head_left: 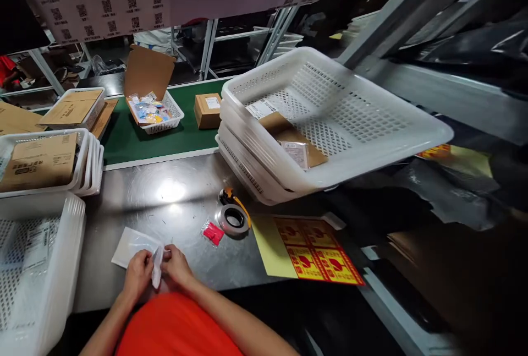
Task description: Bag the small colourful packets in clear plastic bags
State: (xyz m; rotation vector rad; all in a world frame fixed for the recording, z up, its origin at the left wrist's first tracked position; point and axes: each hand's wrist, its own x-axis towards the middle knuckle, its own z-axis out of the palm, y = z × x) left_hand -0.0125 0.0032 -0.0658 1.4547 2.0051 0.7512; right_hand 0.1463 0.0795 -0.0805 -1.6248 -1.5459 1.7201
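Note:
Close to the front edge of the metal table, both of my hands pinch the near end of a white plastic bag. My left hand is closed on its left side, and my right hand is closed on its right side. Between them, a loose part of the bag sticks up; the far part lies flat on the metal. To the right are a small clear packet with something red in it and a tape dispenser with a roll of clear tape.
Stacked white baskets stand at the right, with more baskets at the left. Yellow and red sticker sheets lie at the right front. A green conveyor belt behind carries a small carton and an open box.

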